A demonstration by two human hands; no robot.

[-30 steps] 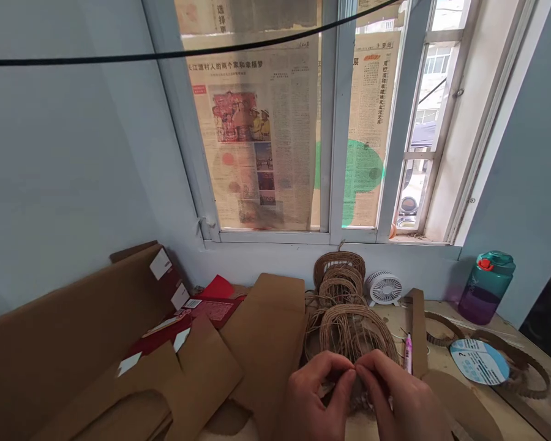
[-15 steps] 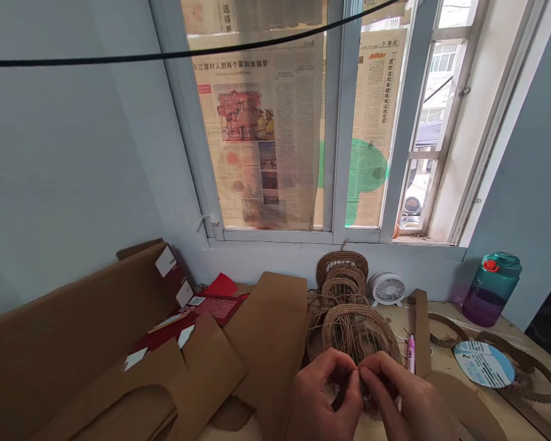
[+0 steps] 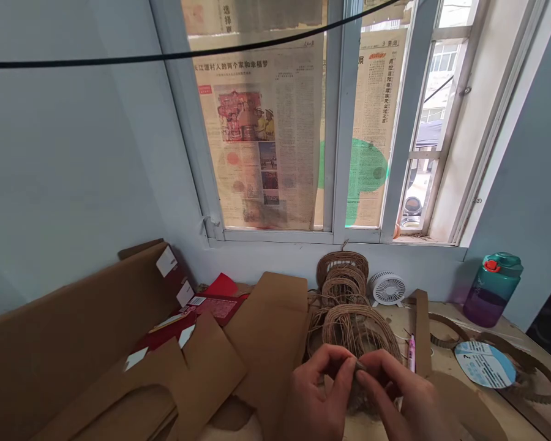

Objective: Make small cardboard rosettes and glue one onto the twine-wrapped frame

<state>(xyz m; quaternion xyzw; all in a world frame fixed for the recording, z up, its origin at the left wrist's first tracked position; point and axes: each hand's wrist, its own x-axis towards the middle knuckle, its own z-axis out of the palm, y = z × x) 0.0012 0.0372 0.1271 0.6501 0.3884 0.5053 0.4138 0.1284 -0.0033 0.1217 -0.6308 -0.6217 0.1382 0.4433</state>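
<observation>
Slightly shifted left hand [image 3: 321, 389] and right hand [image 3: 401, 389], narrow grip on dark piece [image 3: 359, 365], lidded bottle [image 3: 492, 291] purple below.

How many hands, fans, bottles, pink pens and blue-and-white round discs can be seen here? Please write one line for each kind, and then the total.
Hands: 2 (left hand, right hand)
Fan: 1
Bottle: 1
Pink pen: 1
Blue-and-white round disc: 1
Total: 6

You've two hands [image 3: 319, 392], one pen [image 3: 411, 354], perhaps two curled strips [image 3: 447, 343]; along the worktop's [image 3: 442, 360] far edge, one fan [image 3: 387, 288], one bottle [image 3: 493, 291].
</observation>
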